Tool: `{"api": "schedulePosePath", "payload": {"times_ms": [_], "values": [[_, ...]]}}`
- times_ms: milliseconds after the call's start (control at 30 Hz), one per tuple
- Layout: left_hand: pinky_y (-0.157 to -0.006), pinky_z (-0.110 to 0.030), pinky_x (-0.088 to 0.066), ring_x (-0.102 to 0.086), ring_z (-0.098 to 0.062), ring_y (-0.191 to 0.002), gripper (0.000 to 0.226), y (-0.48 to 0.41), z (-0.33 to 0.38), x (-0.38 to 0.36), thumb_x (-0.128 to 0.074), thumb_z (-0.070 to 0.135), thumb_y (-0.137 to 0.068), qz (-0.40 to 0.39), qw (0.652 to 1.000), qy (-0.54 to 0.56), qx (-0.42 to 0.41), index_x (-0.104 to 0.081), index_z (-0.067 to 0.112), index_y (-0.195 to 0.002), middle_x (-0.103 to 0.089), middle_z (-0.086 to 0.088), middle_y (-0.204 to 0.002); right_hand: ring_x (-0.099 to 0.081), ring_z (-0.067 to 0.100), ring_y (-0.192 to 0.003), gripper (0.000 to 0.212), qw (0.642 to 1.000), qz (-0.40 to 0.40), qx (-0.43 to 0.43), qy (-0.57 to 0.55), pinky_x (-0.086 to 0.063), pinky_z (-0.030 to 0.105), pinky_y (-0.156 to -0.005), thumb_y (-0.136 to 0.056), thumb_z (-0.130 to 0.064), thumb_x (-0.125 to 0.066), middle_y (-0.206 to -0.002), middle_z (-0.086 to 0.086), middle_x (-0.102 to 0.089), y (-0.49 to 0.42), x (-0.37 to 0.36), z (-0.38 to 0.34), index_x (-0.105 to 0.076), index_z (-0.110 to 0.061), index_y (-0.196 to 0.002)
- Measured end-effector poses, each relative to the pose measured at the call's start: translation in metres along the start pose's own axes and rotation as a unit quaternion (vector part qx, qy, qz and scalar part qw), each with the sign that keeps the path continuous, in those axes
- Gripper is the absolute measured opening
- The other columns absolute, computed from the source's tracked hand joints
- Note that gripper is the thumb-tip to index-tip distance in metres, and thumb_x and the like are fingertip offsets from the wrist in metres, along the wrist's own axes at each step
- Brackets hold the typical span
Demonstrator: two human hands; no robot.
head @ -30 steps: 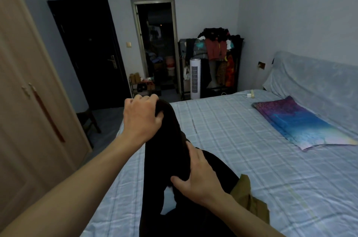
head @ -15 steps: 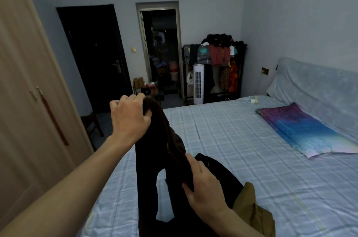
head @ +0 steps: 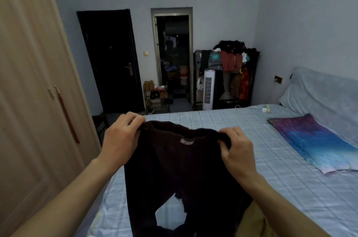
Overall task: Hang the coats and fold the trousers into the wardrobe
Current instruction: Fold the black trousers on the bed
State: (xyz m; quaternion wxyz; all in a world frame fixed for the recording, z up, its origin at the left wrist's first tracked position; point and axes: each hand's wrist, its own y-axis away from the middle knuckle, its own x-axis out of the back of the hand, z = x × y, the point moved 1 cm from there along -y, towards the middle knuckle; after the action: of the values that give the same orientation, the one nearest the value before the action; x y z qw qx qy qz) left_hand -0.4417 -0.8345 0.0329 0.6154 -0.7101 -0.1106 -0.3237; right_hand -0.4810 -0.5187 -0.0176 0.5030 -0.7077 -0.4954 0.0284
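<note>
- The dark trousers (head: 180, 169) are soft, matte, near-black cloth. The bed (head: 271, 188) wears a pale blue checked sheet with fine creases, and the wardrobe (head: 29, 101) on the left is light wood grain with closed doors.
- A purple-to-blue pillow (head: 313, 140) lies flat near the headboard.
- An olive garment (head: 251, 221) sits crumpled under the right forearm, partly hidden by it.
- A white tower fan (head: 208, 89) and a loaded clothes rack (head: 232, 58) stand past the bed's far edge.
- The left hand (head: 121, 140) and right hand (head: 236, 151) each curl their fingers over one end of the waistband, gripping it.
- The trousers are held up above the bed's near side, the waistband stretched wide with a pale label (head: 187, 141) at its centre. The two legs hang down with a gap between them, and their lower ends run out of view.
</note>
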Motion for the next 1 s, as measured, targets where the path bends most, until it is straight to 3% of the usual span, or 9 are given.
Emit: {"api": "schedulePosePath", "payload": {"times_ms": [100, 167, 300, 433, 500, 600, 733, 1000], "values": [[-0.057, -0.044, -0.052, -0.061, -0.028, -0.077, 0.014, -0.010, -0.003, 0.011, -0.063, 0.008, -0.093, 0.008, 1.000, 0.022, 0.017, -0.059, 0.012, -0.105, -0.061, -0.004, -0.100, -0.058, 0.007, -0.090, 0.036, 0.998, 0.039, 0.009, -0.038, -0.044, 0.008, -0.086, -0.079, 0.001, -0.076, -0.102, -0.002, -0.064, -0.021, 0.010, -0.007, -0.064, -0.012, -0.111], [-0.059, -0.043, -0.051, -0.060, -0.029, -0.073, 0.014, -0.023, -0.002, 0.021, -0.065, 0.007, -0.092, 0.021, 0.999, 0.026, 0.013, -0.059, 0.011, -0.104, -0.061, -0.005, -0.098, -0.059, 0.007, -0.092, 0.043, 0.997, 0.049, 0.012, -0.056, -0.041, 0.003, -0.087, -0.077, -0.002, -0.079, -0.105, 0.000, -0.067, -0.041, 0.018, -0.011, -0.063, -0.011, -0.117], [-0.064, -0.040, -0.049, -0.059, -0.030, -0.071, 0.015, -0.058, -0.006, 0.044, -0.065, 0.007, -0.091, 0.068, 0.998, 0.014, 0.005, -0.059, 0.009, -0.104, -0.059, -0.007, -0.099, -0.059, 0.007, -0.087, 0.028, 0.993, 0.068, 0.059, -0.073, -0.042, 0.007, -0.084, -0.079, -0.004, -0.079, -0.094, -0.005, -0.064, -0.083, 0.032, -0.026, -0.065, -0.014, -0.101], [-0.063, -0.044, -0.050, -0.058, -0.029, -0.076, 0.014, -0.095, -0.015, 0.072, -0.053, 0.015, -0.093, 0.119, 0.992, -0.038, -0.028, -0.059, 0.009, -0.105, -0.056, -0.007, -0.102, -0.059, 0.011, -0.089, 0.024, 0.985, 0.105, 0.130, -0.053, -0.052, 0.024, -0.083, -0.081, -0.006, -0.077, -0.095, -0.005, -0.062, -0.124, 0.045, -0.047, -0.064, -0.015, -0.099], [-0.060, -0.043, -0.049, -0.058, -0.029, -0.078, 0.016, -0.115, -0.017, 0.089, -0.055, 0.013, -0.091, 0.148, 0.986, -0.071, -0.037, -0.061, 0.009, -0.105, -0.057, -0.008, -0.102, -0.058, 0.011, -0.089, 0.026, 0.977, 0.134, 0.163, -0.037, -0.053, 0.025, -0.082, -0.080, -0.007, -0.079, -0.096, -0.004, -0.062, -0.146, 0.054, -0.060, -0.065, -0.015, -0.100], [-0.059, -0.045, -0.049, -0.058, -0.031, -0.083, 0.019, -0.144, -0.018, 0.117, -0.063, 0.002, -0.089, 0.183, 0.976, -0.105, -0.061, -0.061, 0.007, -0.107, -0.058, -0.011, -0.103, -0.058, 0.018, -0.088, 0.025, 0.958, 0.177, 0.223, -0.016, -0.048, 0.024, -0.079, -0.079, -0.004, -0.079, -0.095, 0.002, -0.062, -0.179, 0.074, -0.081, -0.065, -0.009, -0.099], [-0.058, -0.051, -0.050, -0.056, -0.033, -0.091, 0.023, -0.184, -0.019, 0.159, -0.054, 0.011, -0.090, 0.216, 0.961, -0.138, -0.100, -0.060, 0.007, -0.111, -0.056, -0.012, -0.106, -0.054, 0.019, -0.088, 0.023, 0.939, 0.214, 0.270, -0.008, -0.037, 0.018, -0.079, -0.081, 0.003, -0.074, -0.093, 0.006, -0.060, -0.218, 0.104, -0.111, -0.064, -0.005, -0.099], [-0.051, -0.036, -0.041, -0.054, -0.036, -0.095, 0.024, -0.246, 0.004, 0.242, -0.048, 0.021, -0.094, 0.268, 0.926, -0.227, -0.139, -0.059, 0.007, -0.111, -0.057, -0.015, -0.107, -0.054, 0.027, -0.087, 0.019, 0.889, 0.312, 0.336, 0.010, -0.033, 0.020, -0.075, -0.081, -0.001, -0.070, -0.093, 0.009, -0.060, -0.277, 0.171, -0.170, -0.063, -0.005, -0.098]]}}
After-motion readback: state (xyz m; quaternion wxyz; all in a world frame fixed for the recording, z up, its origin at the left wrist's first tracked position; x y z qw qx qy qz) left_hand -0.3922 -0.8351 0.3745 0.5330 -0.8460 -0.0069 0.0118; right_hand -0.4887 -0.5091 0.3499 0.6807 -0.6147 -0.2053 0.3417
